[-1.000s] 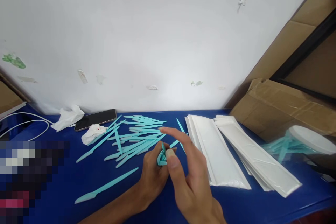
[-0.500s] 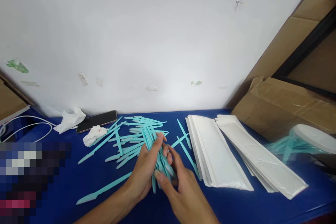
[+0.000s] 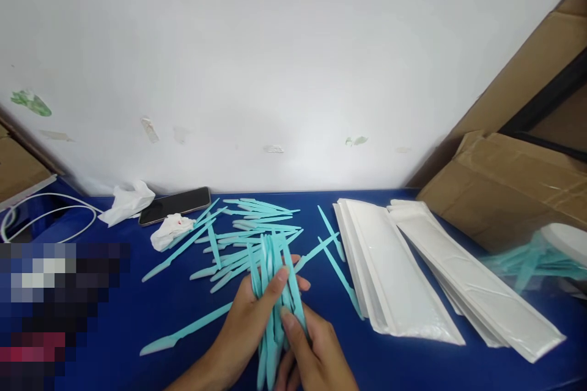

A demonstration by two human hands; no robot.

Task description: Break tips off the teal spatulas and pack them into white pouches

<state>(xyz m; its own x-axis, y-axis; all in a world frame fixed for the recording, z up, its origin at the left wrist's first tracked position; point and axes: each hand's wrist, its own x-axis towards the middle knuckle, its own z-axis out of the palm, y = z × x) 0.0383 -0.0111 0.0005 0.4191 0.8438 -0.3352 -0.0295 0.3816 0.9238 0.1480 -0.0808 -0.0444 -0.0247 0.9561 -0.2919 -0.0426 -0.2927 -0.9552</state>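
Note:
A bundle of slim turquoise eyebrow razors [image 3: 268,293], knife-shaped with paler blade ends, stands nearly upright between my hands. My left hand [image 3: 250,317] is closed around its left side, thumb across the front. Lower on the right, my right hand [image 3: 316,342] grips the same bundle, its thumb pressing on the front razors. The razors fan apart slightly at the top, and their paler ends point down toward me. Behind the hands, more loose razors [image 3: 247,244] lie in a crossed heap on the blue table. One single razor [image 3: 183,335] rests left of my left forearm.
Two stacks of white padded envelopes, a nearer stack [image 3: 403,275] and a farther stack [image 3: 477,275], lie on the right. Beyond them is a clear bag of razors [image 3: 527,256]. A phone [image 3: 177,204], crumpled tissues [image 3: 169,231] and a white cable [image 3: 55,195] lie left. Cardboard [image 3: 518,189] borders the right.
Both hands have come lower and nearer with the bundle. The razors now stand more upright and spread wider at the top. The view has shifted slightly.

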